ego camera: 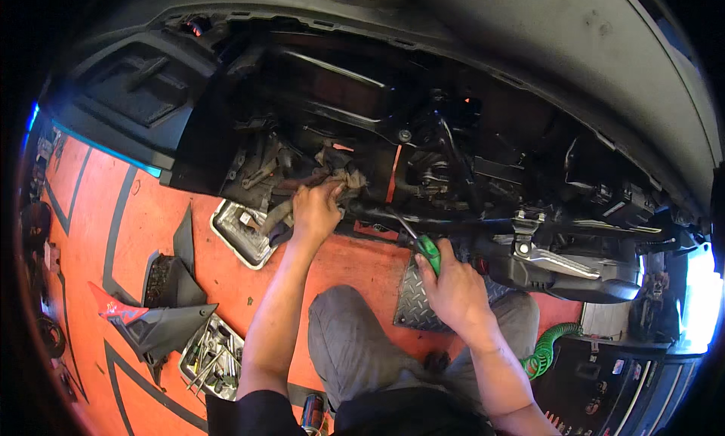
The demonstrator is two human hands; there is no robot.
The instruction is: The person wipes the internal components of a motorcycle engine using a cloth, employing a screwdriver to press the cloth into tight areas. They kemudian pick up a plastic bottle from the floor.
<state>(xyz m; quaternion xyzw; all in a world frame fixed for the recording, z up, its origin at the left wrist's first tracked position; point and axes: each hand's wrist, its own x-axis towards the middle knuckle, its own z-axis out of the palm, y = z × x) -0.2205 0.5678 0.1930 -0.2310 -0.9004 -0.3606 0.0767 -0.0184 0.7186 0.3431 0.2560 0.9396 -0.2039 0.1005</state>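
Observation:
Before me is the side of a motor scooter [453, 209], with its dark frame and mechanical parts exposed. At the left of that open area, my left hand [317, 209] has its fingers closed on a grimy cloth-like piece [354, 181] among the parts. My right hand [453, 283] grips a screwdriver [429, 253] by its green handle. The shaft points up and left, with its tip close to the lower frame tube. A metal tray [249, 257] lies on the floor below the left part of the scooter.
Black and red plastic fairing panels [170, 317] lie on the orange floor at the left, beside a tray of hand tools [190, 368]. A tread-plate mat [416, 305] is near my knees. A green coiled hose [546, 351] and a can [312, 413] are lower down.

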